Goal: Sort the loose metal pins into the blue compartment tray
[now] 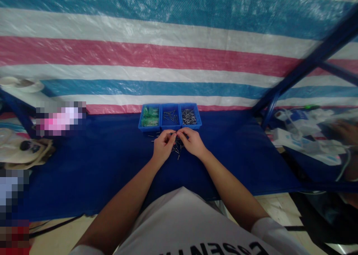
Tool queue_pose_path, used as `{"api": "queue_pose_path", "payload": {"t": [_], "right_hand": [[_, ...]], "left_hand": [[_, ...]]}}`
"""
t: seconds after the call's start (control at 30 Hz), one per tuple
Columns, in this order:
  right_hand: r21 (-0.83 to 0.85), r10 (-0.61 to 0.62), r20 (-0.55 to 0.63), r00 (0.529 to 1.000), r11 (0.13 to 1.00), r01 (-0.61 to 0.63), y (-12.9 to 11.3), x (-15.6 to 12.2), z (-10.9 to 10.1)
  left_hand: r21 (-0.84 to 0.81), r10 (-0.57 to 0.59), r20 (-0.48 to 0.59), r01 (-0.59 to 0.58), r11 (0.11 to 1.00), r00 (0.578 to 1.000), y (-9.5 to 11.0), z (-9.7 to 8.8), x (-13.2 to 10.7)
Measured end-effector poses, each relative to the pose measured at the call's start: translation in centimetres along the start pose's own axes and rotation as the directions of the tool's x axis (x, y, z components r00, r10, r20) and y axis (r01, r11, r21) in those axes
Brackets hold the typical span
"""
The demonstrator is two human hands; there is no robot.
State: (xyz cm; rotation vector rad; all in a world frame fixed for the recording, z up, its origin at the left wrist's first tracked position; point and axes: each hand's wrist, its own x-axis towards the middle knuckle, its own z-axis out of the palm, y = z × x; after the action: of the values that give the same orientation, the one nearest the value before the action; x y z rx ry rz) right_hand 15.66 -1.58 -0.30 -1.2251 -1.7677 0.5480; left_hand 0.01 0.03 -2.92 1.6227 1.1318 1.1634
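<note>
My left hand and my right hand meet fingertip to fingertip just in front of three blue bins. Both are closed in a pinch around a thin dark piece that looks like a screw, mostly hidden by the fingers. Loose thin screw-like metal pieces lie scattered on the blue table between and below my hands, a few more left of my left hand. The left bin holds green packets. In the middle bin lie some dark screws, while the right bin has a pile of silvery ones.
The blue table runs up to a striped plastic sheet. A blue metal frame rises at the right, with white boxes and a blurred hand of another person beyond it. Beige items sit at the left.
</note>
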Motion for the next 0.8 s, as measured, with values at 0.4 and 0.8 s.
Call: {"api": "queue_pose_path", "payload": {"t": [0.4,0.8], "right_hand": [[0.099,0.019,-0.047,0.999,0.995,-0.014,0.4,-0.1,0.6],[0.006,0.006,0.000,1.000,1.000,-0.006,0.0,0.0,0.1]], "left_hand": [[0.065,-0.006,0.013,0.005,0.998,1.000,0.8,-0.1,0.0],[-0.055,-0.021,0.041,0.024,0.998,0.999,0.0,0.0,0.0]]}}
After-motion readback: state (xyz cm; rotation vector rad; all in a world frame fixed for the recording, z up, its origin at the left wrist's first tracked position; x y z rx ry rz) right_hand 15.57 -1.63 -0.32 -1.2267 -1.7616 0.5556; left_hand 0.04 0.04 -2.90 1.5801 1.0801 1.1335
